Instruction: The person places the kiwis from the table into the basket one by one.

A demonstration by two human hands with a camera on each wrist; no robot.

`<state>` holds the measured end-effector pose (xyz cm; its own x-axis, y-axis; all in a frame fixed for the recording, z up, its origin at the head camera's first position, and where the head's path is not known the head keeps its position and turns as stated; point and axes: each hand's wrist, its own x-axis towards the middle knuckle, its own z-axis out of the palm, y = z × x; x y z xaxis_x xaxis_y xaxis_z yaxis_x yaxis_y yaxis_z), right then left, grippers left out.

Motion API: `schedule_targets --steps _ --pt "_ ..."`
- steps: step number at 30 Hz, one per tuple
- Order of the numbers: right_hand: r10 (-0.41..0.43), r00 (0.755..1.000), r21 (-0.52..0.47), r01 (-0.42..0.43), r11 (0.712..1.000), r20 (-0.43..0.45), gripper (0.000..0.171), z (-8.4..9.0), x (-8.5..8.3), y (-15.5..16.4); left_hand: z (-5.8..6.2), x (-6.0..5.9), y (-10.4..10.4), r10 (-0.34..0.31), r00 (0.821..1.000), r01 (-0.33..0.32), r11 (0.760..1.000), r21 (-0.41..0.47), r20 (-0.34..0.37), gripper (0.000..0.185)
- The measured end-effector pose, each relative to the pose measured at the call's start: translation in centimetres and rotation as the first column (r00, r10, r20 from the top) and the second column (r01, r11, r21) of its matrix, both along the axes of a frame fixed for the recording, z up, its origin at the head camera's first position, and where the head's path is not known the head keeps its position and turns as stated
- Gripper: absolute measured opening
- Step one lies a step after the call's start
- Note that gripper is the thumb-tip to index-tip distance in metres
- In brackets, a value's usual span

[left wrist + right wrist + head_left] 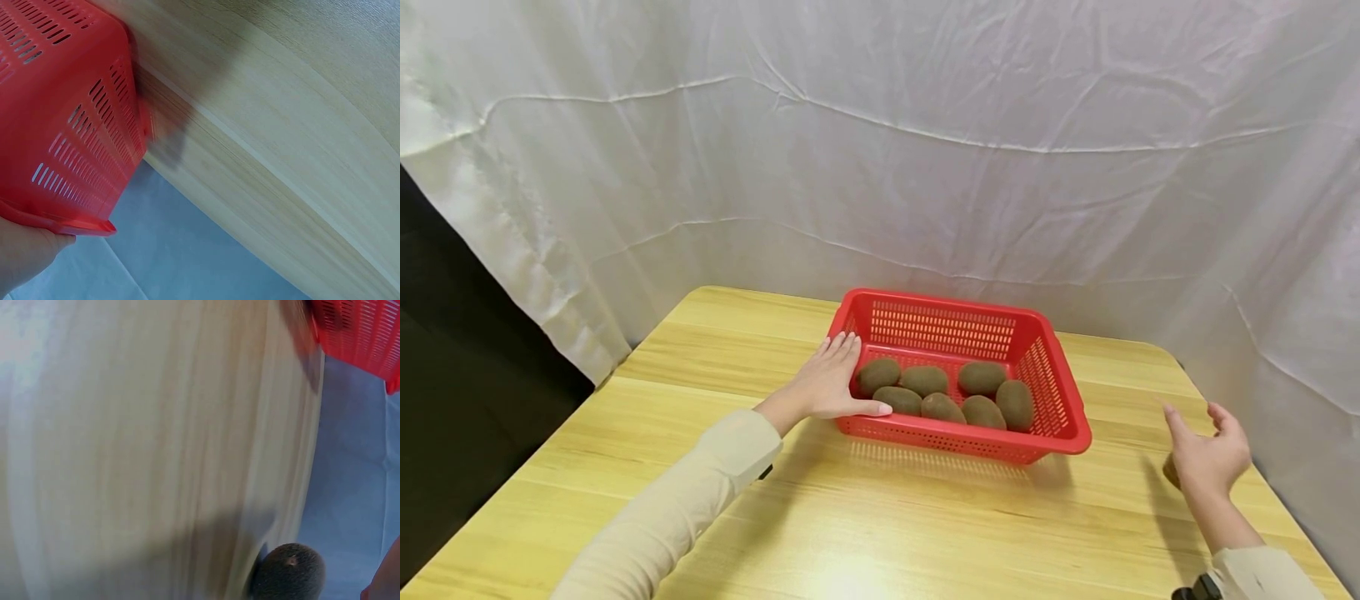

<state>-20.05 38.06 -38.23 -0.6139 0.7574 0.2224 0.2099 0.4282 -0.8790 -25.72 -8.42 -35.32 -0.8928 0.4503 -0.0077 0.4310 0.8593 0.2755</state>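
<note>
- The left hand [823,385] lies flat against the left wall of the red basket [1060,417], fingers straight along the rim and the thumb stretched across the near corner. It presses rather than grips, so a nudge from the right could slide the basket along the smooth wooden table [880,517].
- Six kiwifruit [943,392] lie loose inside the basket, some touching. A sharp shove or tilt of the basket would probably roll them against its walls.
- The right hand [1206,454] hovers well to the right of the basket with the fingers spread and relaxed, holding nothing. Just beneath it a lone kiwi [289,572] sits on the table; the head view shows only a sliver of it behind the palm.
- That lone kiwi is right of the basket, close to the table's right edge, as the right wrist view shows, with the white cloth [356,487] beyond. A clumsy touch there could knock it over the edge.
- Kiwi skin is fuzzy and the fruit is rounded; a pinch by the fingertips alone might let it twist free on the way toward the basket.
- The right wrist view is blurred, so the gap between fingers and fruit cannot be judged.
</note>
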Motion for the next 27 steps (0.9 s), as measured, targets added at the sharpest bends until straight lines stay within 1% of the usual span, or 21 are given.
schedule_targets --steps 6,12,21,27 --pt "-0.026 1.000 -0.071 0.026 0.997 0.009 0.067 -0.5 0.4 0.8 0.0 0.1 0.0 0.003 1.000 -0.003 1.000 0.001 0.006 0.117" --pt "-0.040 0.999 -0.099 0.043 0.994 0.029 0.069 -0.9 0.8 1.2 0.0 0.1 0.0 -0.001 1.000 0.001 1.000 0.005 0.002 0.116" --pt "-0.065 0.994 -0.186 0.081 0.979 0.089 0.075 -1.2 1.0 2.0 0.0 0.0 0.1 0.004 1.000 -0.004 1.000 -0.001 0.006 0.116" --pt "-0.069 0.988 -0.222 0.099 0.970 0.139 0.079 -1.6 1.4 2.3 0.0 0.0 0.1 0.003 1.000 -0.003 1.000 0.000 0.008 0.116"
